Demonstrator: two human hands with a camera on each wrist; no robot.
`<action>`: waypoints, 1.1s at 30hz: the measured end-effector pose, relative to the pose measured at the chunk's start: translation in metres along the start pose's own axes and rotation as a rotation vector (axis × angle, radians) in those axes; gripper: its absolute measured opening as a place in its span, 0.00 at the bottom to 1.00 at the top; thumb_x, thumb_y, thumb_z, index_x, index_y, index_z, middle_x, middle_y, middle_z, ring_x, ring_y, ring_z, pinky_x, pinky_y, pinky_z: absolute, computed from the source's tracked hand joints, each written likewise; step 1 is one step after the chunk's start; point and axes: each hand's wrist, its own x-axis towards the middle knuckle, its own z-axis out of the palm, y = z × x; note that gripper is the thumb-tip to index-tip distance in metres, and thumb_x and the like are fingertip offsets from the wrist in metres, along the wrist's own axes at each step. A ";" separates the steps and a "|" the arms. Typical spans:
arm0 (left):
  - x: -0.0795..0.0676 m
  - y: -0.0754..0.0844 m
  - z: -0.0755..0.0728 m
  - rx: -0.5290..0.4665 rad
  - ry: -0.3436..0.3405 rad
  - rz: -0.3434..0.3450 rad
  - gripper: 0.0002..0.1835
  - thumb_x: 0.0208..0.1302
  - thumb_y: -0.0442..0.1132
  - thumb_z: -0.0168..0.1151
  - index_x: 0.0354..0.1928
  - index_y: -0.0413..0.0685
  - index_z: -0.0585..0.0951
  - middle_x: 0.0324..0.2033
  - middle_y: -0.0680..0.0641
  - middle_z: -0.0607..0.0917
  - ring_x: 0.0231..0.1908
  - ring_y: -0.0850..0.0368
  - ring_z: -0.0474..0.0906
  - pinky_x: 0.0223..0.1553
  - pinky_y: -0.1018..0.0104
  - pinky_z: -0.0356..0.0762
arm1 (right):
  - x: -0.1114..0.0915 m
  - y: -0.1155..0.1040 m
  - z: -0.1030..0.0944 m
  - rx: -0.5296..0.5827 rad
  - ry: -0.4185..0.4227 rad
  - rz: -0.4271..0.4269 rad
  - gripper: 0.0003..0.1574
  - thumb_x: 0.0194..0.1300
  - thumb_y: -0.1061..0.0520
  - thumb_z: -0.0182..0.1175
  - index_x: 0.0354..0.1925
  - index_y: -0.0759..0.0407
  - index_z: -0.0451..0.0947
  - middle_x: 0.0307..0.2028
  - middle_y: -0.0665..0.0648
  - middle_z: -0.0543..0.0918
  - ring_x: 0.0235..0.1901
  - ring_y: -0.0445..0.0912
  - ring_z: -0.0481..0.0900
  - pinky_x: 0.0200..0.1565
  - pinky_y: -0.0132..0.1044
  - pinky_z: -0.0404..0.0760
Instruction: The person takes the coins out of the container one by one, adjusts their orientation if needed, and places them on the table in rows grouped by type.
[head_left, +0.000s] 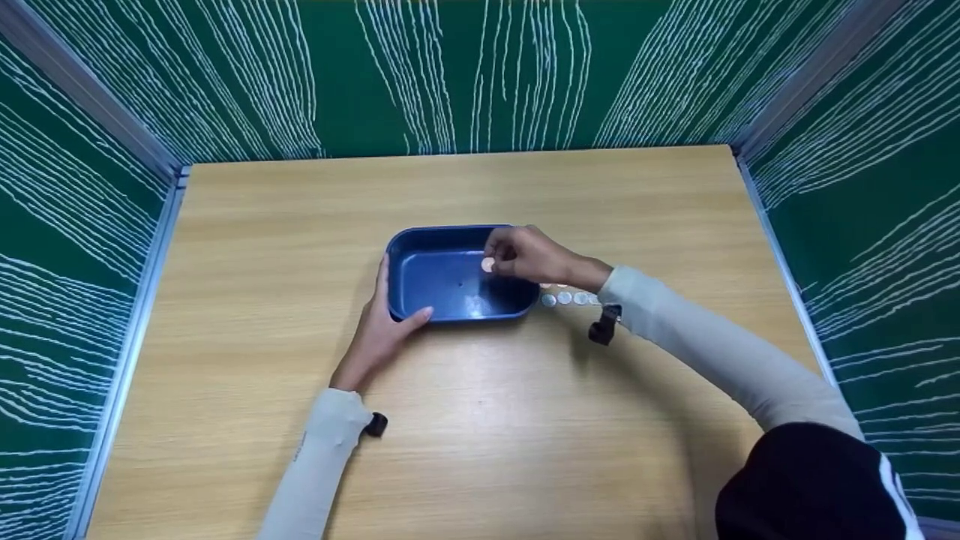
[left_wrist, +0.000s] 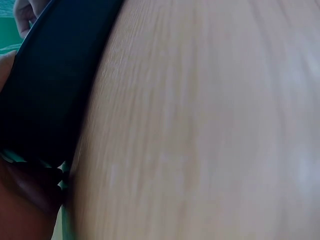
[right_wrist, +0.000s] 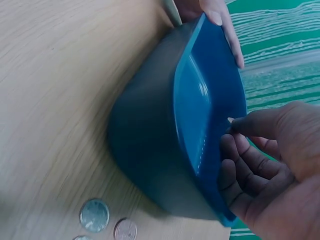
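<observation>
A blue rectangular plastic container (head_left: 431, 281) stands on the wooden table, its open top facing up. My left hand (head_left: 377, 326) grips its left end, thumb over the near rim and fingers along the outer side. Over the container's right half, my right hand (head_left: 536, 256) pinches a small copper-coloured coin (head_left: 487, 264) between thumb and fingertips. In the right wrist view only a thin edge of that coin (right_wrist: 230, 120) shows. Silver coins (head_left: 565, 298) lie in a row just right of the container, and a copper coin (right_wrist: 125, 229) lies beside them, partly under the right forearm in the head view.
Green panels (head_left: 360, 97) with wavy white lines enclose the back and sides of the table (head_left: 480, 390). Metal frame rails (head_left: 127, 330) run along its left and right edges. A small black wrist camera (head_left: 602, 327) hangs below the right sleeve, close to the coins.
</observation>
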 end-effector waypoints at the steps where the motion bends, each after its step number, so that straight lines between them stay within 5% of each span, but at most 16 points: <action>1: 0.000 -0.001 0.000 0.004 0.003 0.007 0.67 0.67 0.62 0.77 0.91 0.66 0.38 0.89 0.46 0.49 0.85 0.41 0.54 0.82 0.37 0.55 | -0.002 0.001 -0.001 0.007 0.006 0.007 0.07 0.74 0.65 0.69 0.49 0.65 0.85 0.35 0.56 0.86 0.37 0.46 0.81 0.39 0.36 0.79; 13: 0.001 -0.001 0.001 0.003 0.004 0.026 0.66 0.67 0.61 0.77 0.91 0.64 0.39 0.89 0.47 0.50 0.85 0.43 0.54 0.83 0.39 0.55 | -0.023 0.013 -0.016 0.140 0.081 0.066 0.11 0.71 0.71 0.64 0.50 0.68 0.85 0.37 0.62 0.87 0.36 0.49 0.82 0.36 0.30 0.81; 33: 0.001 -0.002 0.002 -0.007 -0.001 0.028 0.65 0.69 0.59 0.77 0.91 0.66 0.39 0.89 0.47 0.49 0.85 0.41 0.54 0.82 0.37 0.56 | -0.058 0.043 -0.042 0.205 0.206 0.146 0.13 0.74 0.70 0.60 0.53 0.69 0.86 0.43 0.67 0.88 0.39 0.56 0.86 0.38 0.29 0.83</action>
